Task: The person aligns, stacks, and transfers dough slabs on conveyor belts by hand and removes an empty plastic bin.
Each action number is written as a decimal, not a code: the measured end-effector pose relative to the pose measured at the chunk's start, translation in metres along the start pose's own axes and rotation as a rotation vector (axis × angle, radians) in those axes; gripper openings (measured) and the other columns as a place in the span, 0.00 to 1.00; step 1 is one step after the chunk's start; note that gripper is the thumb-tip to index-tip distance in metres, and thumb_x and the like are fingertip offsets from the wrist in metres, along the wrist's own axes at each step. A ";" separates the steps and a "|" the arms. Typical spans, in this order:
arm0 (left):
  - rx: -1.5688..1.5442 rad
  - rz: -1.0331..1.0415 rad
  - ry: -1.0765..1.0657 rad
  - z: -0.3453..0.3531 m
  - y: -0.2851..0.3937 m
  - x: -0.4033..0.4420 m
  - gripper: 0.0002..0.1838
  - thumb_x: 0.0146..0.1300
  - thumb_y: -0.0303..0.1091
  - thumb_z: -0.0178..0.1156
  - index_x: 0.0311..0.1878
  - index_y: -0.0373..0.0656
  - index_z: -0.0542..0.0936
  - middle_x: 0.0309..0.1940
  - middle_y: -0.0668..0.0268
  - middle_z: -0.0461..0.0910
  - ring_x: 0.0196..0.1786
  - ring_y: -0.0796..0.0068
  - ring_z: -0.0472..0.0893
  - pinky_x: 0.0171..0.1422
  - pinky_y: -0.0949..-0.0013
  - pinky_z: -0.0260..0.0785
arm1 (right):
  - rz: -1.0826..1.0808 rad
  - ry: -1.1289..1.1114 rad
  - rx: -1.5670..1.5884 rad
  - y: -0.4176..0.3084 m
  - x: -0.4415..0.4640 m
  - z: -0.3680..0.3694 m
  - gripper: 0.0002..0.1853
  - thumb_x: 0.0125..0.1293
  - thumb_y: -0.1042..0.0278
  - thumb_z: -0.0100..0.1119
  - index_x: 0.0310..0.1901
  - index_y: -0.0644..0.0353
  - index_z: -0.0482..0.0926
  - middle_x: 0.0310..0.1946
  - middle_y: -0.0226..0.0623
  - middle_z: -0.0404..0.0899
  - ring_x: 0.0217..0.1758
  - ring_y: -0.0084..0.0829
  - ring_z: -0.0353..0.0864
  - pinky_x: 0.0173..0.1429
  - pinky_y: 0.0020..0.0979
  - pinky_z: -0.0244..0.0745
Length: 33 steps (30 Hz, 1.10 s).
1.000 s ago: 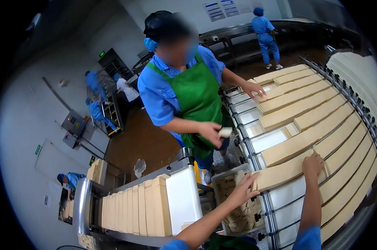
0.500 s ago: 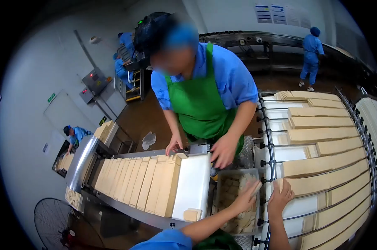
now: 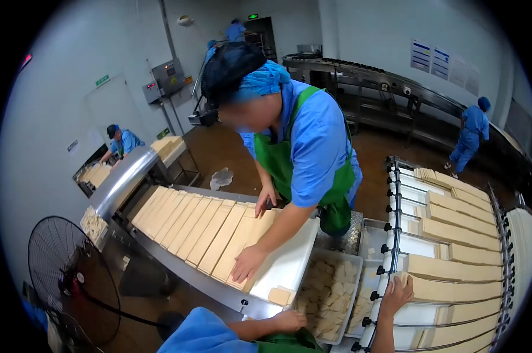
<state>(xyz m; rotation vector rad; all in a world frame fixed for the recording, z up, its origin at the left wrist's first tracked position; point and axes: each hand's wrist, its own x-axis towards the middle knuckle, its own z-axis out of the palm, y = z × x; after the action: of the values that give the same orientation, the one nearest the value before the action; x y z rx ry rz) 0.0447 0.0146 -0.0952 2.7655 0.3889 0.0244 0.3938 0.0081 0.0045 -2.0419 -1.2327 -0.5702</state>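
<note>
My right hand (image 3: 396, 294) is at the near-left end of a stack of pale dough sheets (image 3: 454, 289) on the right-hand rack, its fingers bent around the stack's end. My left hand (image 3: 290, 321) is low in front of my body, near the end of the conveyor, with curled fingers; anything inside them is hidden. Beside it stands a bin (image 3: 359, 276) of broken dough scraps. A small stack of cut pieces (image 3: 280, 296) lies on the conveyor's white end, just above my left hand.
Across the conveyor a co-worker in a green apron (image 3: 283, 167) presses a hand on the row of dough sheets (image 3: 198, 226). Metal rails (image 3: 397, 206) with black knobs border the right-hand rack. A black floor fan (image 3: 72, 282) stands at lower left.
My left hand has drawn back from above the scrap bin toward my body. My right hand stays at the stack's end. The co-worker has reached across the dough sheets; my view has shifted.
</note>
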 end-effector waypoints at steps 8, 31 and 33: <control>-0.003 -0.064 -0.027 -0.001 0.001 -0.003 0.08 0.60 0.39 0.52 0.38 0.47 0.75 0.38 0.65 0.76 0.42 0.63 0.79 0.43 0.61 0.73 | 0.010 0.012 -0.034 0.000 0.000 0.005 0.09 0.54 0.71 0.64 0.38 0.56 0.83 0.60 0.49 0.66 0.61 0.47 0.66 0.58 0.46 0.59; 0.018 -0.066 0.017 -0.014 -0.001 -0.004 0.09 0.59 0.40 0.54 0.38 0.47 0.74 0.37 0.64 0.76 0.42 0.62 0.79 0.48 0.61 0.72 | 0.009 0.045 -0.078 -0.006 0.001 0.002 0.10 0.54 0.72 0.64 0.39 0.54 0.84 0.64 0.51 0.64 0.59 0.47 0.69 0.57 0.45 0.60; -0.003 -0.078 -0.011 -0.012 -0.001 -0.006 0.09 0.59 0.40 0.54 0.38 0.46 0.74 0.36 0.63 0.76 0.42 0.61 0.79 0.47 0.60 0.72 | 0.003 0.055 -0.068 -0.008 0.001 0.001 0.09 0.54 0.72 0.64 0.39 0.54 0.84 0.63 0.51 0.64 0.59 0.48 0.69 0.57 0.46 0.60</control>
<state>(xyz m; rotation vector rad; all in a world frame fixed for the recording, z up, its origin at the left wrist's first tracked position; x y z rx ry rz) 0.0384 0.0180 -0.0837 2.7440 0.4931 -0.0089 0.3869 0.0122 0.0069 -2.0700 -1.1929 -0.6706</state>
